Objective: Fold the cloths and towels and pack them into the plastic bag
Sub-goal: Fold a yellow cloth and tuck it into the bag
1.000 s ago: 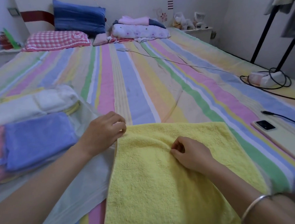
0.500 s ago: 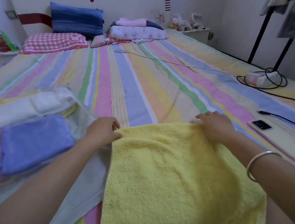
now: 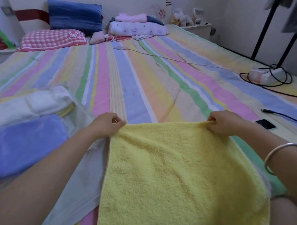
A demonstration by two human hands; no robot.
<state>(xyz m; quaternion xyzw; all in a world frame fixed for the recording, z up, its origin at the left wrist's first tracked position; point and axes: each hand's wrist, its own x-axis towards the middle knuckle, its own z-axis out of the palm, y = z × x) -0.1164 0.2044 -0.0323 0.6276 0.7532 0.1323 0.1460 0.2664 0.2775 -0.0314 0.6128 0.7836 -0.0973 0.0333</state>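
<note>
Both arms stretched forward, left hand (image 3: 107,124) pinching yellow towel (image 3: 176,172) far left corner, right hand (image 3: 224,122) pinching far right corner

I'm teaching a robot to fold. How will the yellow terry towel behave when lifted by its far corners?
The yellow terry towel will probably hang floppy: its far edge bunches and wrinkles where the left hand and right hand pinch its corners. Its looped pile looks grippy, so slipping seems unlikely. Probably light: pinches alone seem to lift the edge.

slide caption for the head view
Left hand and right hand pinch far corners of the yellow towel on a striped bed.
</note>
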